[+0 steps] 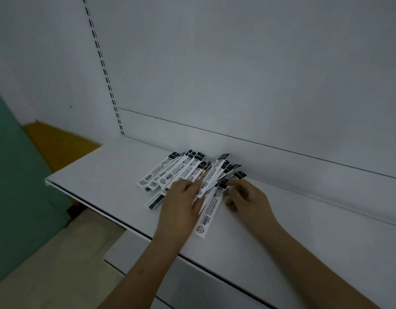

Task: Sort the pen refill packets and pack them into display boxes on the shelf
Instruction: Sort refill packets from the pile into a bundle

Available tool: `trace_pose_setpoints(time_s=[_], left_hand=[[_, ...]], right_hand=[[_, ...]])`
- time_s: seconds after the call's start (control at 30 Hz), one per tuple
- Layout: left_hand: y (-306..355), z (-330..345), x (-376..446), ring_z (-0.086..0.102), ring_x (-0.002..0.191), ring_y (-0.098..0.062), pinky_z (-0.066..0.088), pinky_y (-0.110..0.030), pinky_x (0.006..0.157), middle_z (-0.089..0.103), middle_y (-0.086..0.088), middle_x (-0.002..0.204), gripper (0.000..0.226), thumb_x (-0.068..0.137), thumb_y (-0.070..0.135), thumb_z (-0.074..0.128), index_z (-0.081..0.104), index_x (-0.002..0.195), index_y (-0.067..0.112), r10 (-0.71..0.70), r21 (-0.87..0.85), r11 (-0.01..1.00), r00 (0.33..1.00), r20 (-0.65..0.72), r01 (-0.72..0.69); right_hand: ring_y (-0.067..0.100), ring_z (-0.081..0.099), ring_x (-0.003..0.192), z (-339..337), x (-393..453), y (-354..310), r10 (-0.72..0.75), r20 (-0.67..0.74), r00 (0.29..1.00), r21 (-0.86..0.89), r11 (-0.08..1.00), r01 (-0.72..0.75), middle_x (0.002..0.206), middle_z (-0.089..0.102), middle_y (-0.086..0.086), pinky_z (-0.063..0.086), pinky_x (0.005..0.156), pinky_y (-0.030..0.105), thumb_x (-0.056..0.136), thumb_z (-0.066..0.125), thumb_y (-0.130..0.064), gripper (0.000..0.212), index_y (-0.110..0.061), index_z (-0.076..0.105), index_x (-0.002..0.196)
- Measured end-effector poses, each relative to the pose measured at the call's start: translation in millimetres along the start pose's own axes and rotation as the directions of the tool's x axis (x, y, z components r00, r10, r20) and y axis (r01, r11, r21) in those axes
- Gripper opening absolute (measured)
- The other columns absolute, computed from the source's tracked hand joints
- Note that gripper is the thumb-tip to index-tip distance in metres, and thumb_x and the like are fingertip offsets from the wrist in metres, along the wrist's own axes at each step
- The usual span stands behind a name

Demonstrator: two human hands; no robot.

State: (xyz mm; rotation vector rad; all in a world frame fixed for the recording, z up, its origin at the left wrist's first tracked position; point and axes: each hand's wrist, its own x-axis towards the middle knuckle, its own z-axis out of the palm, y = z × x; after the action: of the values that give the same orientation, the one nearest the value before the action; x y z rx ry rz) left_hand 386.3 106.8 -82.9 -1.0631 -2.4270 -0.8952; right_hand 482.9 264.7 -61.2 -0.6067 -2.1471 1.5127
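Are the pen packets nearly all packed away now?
Not yet. Nothing looks packed: the pen refill packets lie fanned in a loose pile on the white shelf, and no display box is in view. Sorting is in hand: the left hand rests on the pile while the right hand pinches one packet's dark top end. Sorting and boxing remain.
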Motion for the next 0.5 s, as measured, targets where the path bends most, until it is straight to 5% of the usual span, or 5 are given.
trace_pose_setpoints(time_s=[0.2,0.33,0.5], left_hand=[[4.9,-8.9,-2.4,0.052,0.105,-0.006,0.033,-0.009,0.086,0.063,0.002,0.118,0.044,0.098,0.015,0.058,0.052,0.141,0.024,-0.022,-0.147,0.989,1.0,-0.01,0.02],[10.9,-19.9,-2.2,0.062,0.106,-0.002,0.054,-0.026,0.089,0.062,0.016,0.119,0.037,0.102,0.029,0.051,0.052,0.138,0.039,-0.098,-0.42,0.9,0.993,0.064,0.116],[20.6,-34.8,5.1,0.068,0.09,0.0,0.048,-0.01,0.076,0.071,0.015,0.1,0.029,0.1,0.033,0.051,0.063,0.126,0.034,-0.123,-0.591,0.787,0.983,0.134,0.179]], right_hand=[[0.007,0.063,0.056,-0.7,-4.2,-15.6,-0.042,0.063,0.997,0.014,0.999,0.041,0.077,0.074,-0.004,0.049,0.053,0.016,0.098,0.053,-0.034,0.018,-0.025,0.068,0.095],[0.008,0.064,0.057,0.5,-5.1,-19.5,-0.047,0.119,0.992,0.069,0.997,0.038,0.082,0.074,-0.002,0.049,0.054,0.016,0.094,0.056,-0.04,0.025,-0.019,0.067,0.1],[0.016,0.065,0.064,-2.0,-2.9,-21.3,-0.029,0.159,0.987,0.226,0.974,-0.008,0.085,0.074,0.002,0.053,0.057,0.025,0.082,0.058,-0.049,0.045,-0.009,0.064,0.101]])
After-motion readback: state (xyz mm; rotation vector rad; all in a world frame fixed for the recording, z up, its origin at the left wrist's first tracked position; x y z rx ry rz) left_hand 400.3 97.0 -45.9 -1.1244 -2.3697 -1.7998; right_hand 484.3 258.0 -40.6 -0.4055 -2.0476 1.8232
